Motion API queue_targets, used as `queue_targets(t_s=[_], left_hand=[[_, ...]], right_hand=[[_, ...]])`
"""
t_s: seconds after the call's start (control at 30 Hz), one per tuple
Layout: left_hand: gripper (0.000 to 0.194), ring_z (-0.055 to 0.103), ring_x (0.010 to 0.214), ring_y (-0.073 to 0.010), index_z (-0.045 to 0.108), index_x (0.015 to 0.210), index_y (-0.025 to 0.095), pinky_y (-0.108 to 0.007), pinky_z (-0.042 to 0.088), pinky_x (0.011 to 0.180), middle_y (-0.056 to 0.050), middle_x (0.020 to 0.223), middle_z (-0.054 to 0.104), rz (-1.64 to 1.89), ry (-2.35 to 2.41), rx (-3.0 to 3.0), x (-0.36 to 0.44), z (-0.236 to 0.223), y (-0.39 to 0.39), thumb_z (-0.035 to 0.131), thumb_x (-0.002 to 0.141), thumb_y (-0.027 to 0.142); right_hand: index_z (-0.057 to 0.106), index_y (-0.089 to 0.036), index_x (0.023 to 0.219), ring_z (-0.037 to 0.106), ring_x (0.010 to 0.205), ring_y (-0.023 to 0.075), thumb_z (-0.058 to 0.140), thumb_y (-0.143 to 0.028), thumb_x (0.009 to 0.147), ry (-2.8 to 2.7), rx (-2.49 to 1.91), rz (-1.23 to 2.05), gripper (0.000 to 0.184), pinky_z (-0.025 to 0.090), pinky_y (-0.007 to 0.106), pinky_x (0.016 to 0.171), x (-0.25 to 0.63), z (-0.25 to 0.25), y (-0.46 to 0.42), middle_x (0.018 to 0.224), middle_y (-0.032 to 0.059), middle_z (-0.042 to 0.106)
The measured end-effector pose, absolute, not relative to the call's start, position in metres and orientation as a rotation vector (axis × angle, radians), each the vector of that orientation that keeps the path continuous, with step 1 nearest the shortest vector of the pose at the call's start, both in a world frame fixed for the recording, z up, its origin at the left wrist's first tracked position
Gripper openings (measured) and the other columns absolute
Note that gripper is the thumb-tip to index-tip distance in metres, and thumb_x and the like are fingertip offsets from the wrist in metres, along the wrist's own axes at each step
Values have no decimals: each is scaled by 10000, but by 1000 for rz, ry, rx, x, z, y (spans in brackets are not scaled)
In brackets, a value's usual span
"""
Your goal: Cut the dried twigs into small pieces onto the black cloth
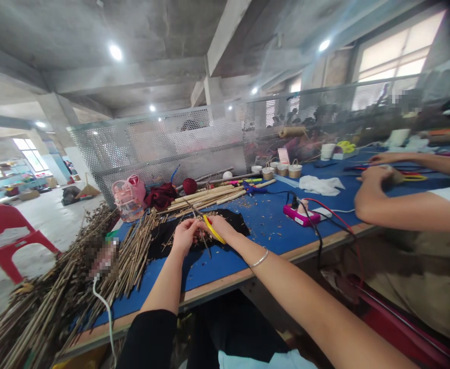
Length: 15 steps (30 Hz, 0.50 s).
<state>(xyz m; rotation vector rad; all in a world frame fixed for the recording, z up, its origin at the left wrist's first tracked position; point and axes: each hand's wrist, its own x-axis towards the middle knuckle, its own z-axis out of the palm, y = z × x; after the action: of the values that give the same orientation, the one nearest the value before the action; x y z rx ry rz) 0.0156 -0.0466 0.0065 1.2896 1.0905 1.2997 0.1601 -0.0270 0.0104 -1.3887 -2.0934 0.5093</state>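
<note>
My right hand [220, 229] is closed on yellow-handled scissors [214, 231], whose dark blades point up and to the left. Beside it, the fingers of my left hand [185, 236] are pinched together on a thin brown twig [208, 250], its end showing below the hands. Both hands meet over a black cloth [234, 220] strewn with short twig pieces. A large pile of thin sticks [136, 251] lies just left of my left hand. Behind the hands rest thicker pale sticks [213, 196]. My fingers partly hide the scissors and the twig.
A pink bag [127, 200], dark red yarn ball [190, 186] and small baskets [282, 170] stand along the perforated screen [163, 141]. A purple power strip [301, 215] with cables lies on the blue table [266, 251]. At right, a co-worker's arms [397, 202] reach over the table.
</note>
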Motion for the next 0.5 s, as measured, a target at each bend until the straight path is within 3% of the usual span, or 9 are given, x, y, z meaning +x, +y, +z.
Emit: queue_targets(t_s=[0.2, 0.5], left_hand=[[360, 574, 505, -108, 638, 892, 158, -160, 315, 362, -15, 647, 628, 1293, 1069, 1268, 15, 8, -48, 630, 662, 435], [389, 460, 432, -70, 664, 886, 136, -170, 325, 364, 13, 568, 574, 1328, 1070, 1309, 15, 5, -48, 653, 642, 439]], right_hand=[[616, -207, 972, 601, 784, 176, 468, -600, 770, -2126, -1420, 422, 467, 394, 224, 651, 163, 8, -26, 874, 50, 666], [491, -157, 1101, 599, 856, 192, 561, -589, 712, -2107, -1306, 544, 585, 395, 230, 673, 160, -5, -18, 991, 98, 624]])
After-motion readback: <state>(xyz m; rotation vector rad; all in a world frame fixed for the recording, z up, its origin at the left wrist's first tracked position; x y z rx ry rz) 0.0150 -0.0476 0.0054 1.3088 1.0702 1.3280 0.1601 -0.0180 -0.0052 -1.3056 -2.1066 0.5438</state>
